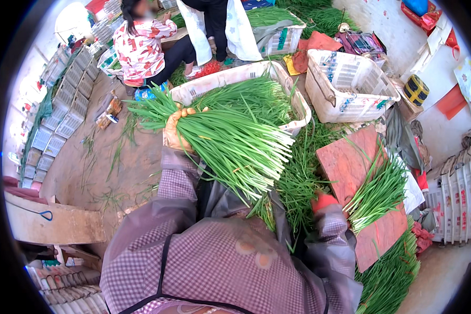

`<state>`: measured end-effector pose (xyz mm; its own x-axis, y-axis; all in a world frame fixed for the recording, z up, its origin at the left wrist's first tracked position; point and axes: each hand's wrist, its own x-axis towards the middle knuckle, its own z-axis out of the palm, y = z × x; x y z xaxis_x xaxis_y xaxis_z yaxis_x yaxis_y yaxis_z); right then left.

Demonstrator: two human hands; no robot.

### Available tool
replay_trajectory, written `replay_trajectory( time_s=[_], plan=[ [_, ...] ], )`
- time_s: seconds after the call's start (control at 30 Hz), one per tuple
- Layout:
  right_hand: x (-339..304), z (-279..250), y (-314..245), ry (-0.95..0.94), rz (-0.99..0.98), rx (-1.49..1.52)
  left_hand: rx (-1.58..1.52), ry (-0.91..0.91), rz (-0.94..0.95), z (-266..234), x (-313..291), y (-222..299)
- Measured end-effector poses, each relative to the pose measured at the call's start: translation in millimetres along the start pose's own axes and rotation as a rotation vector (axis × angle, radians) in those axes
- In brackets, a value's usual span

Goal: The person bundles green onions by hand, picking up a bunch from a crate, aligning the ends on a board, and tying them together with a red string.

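Note:
My left hand, in a tan glove, is closed around a thick bundle of garlic chives. The bundle lies across in front of me, with its leafy tips to the left and white stem ends to the right. My right hand, in a red-orange glove, is low beside the left edge of a reddish board. Its fingers are blurred and partly hidden. A smaller bunch of chives rests on the board, just right of that hand. Loose chives lie between my hands.
Behind the bundle stands a white crate holding chives; another white crate stands to its right. More chives lie below the board. A seated person and a standing person are ahead. Stacked crates line the left.

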<state>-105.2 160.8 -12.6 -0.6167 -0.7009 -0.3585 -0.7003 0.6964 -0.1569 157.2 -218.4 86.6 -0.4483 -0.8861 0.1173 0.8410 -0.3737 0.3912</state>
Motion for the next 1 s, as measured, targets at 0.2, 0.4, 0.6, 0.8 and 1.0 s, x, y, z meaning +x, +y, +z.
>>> replay_trajectory(
  time_s=[0.2, 0.4, 0.6, 0.8, 1.0],
  plan=[
    [-45.5, -107.9, -135.3, 0.097, -0.492, 0.849, -0.016, 0.0, -0.001, -1.7, -1.7, -2.9],
    [-21.2, -95.2, -189.7, 0.172, -0.469, 0.455, 0.011, -0.021, 0.019, 6.1, -4.5, -3.3],
    [-18.4, -89.4, -193.0, -0.545, -0.412, 1.268, -0.01, -0.058, 0.006, 9.6, -5.3, -0.7],
    [-40.0, -88.6, -117.7, -0.958, -0.492, 0.99, -0.094, -0.066, 0.024, -16.3, -2.8, 7.2],
    [-2.1, -15.1, -60.9, 0.007, -0.267, 0.815, -0.095, -0.136, 0.025, -32.4, -1.0, 13.2]
  ],
)
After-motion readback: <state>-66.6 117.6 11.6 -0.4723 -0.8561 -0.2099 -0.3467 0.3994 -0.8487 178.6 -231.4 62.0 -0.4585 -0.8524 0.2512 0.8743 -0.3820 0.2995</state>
